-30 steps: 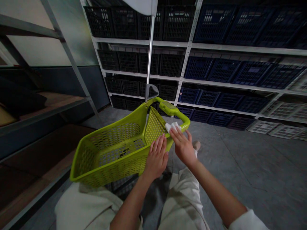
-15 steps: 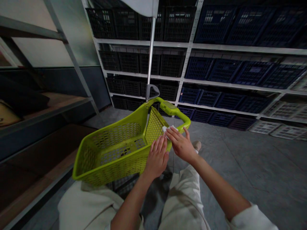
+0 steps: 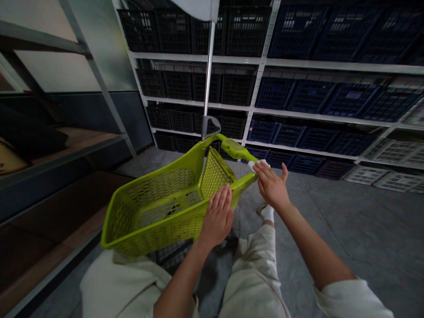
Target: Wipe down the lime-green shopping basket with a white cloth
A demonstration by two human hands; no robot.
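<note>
**Pressing white cloth onto handle bar of lime-green basket**

Pressing with the right hand, fingers spread over the cloth and grasping it against the far corner of the bar, thumb lifted clear. Resting the left hand open, unclenched, fingertips lying on the basket's near rim. Showing the basket tilted in front of the cream trousers, partly over a black crate; its support hidden. Rising behind the handle: a steel pole with a grey bracket. Lining the far side: white shelving carrying black crates and blue crates, above a grey floor.
</note>
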